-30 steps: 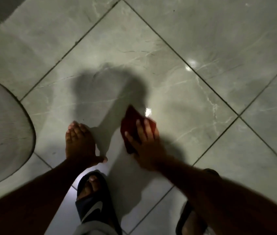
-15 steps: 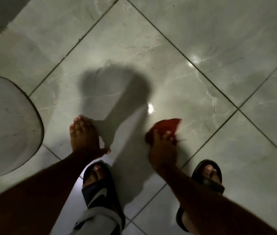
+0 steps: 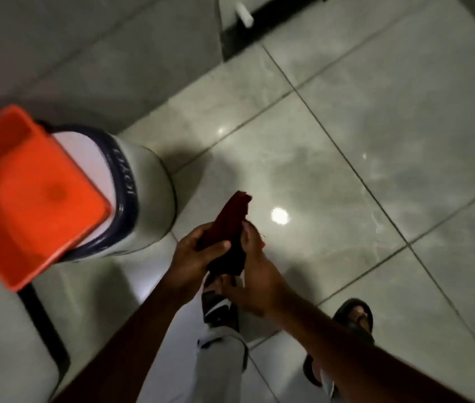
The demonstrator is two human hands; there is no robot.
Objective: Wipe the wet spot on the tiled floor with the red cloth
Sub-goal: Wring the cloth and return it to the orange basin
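Since prev frames: we've stood up, red cloth (image 3: pixel 228 232) lifted off tiled floor (image 3: pixel 347 158), both hands now on it. Near: dark sandals on feet, L one (image 3: pixel 216 303) under hands, R one (image 3: pixel 355 318) beside. L hand (image 3: pixel 192 258) fingers clenched on cloth's left edge; R hand (image 3: pixel 255 271) fingers grasping right side. Cloth mid-air, above floor. Farther left: white container (image 3: pixel 143 193), orange tray (image 3: pixel 29 196) atop. Wet spot: can't tell.

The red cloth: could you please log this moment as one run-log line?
red cloth: lifted off the tiled floor | left hand: grip shut on cloth | right hand: grip shut on cloth | wiping: not under way
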